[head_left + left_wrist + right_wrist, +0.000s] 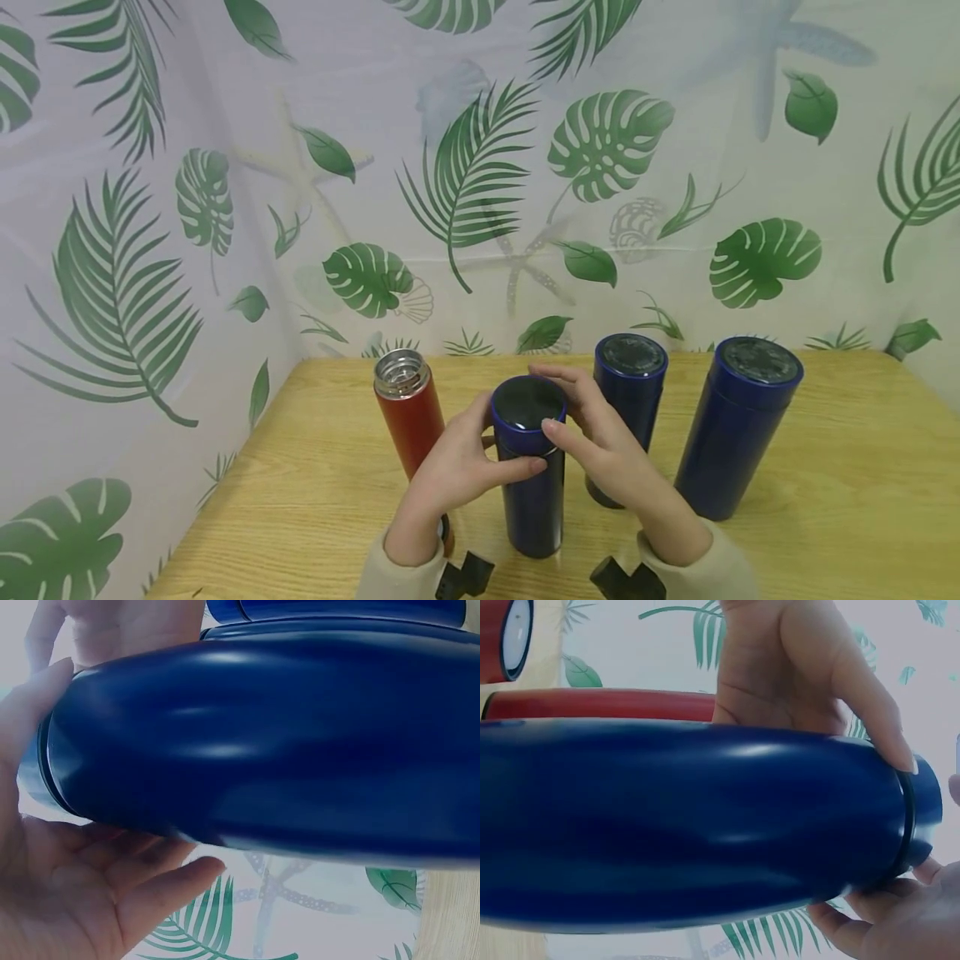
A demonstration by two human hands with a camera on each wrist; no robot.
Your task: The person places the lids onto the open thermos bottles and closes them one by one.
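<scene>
Holding a blue bottle (534, 517) upright in front of you, at the middle of a wooden table (300, 467), you have both hands around its top. Your left hand (465, 458) grips the neck, thumb lying across the front just below the lid (528, 404), fingers curled behind. Your right hand (607, 446) grips the lid, its thumb on the near rim and its fingers around the far side. The lid, black-topped with a blue rim, sits on the bottle. Just left, partly behind your left hand, stands a red bottle (411, 425) with its silver mouth uncovered. To the right stand a second blue bottle (647, 404), near your right hand, and a third blue bottle (735, 450), farther over. A leaf-patterned cloth (495, 62) hangs behind.
</scene>
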